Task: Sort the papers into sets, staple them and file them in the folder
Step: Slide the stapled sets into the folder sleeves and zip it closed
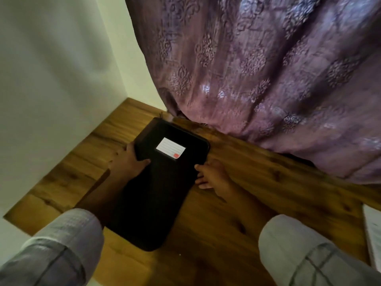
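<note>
On the bench (278, 174): black folder (156, 199) lies flat, white label (170, 149) up, near the curtain (257, 69).
My left hand (125, 162): fingers curled round the folder's left edge, thumb on top.
My right hand (212, 174): fingers loose, tips touching its right edge.
Far right: papers (373, 234).

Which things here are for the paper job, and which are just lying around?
For the job: black folder, left hand gripping it, right hand touching it, papers on the right.
Just there: purple curtain, wooden table, white wall.
</note>
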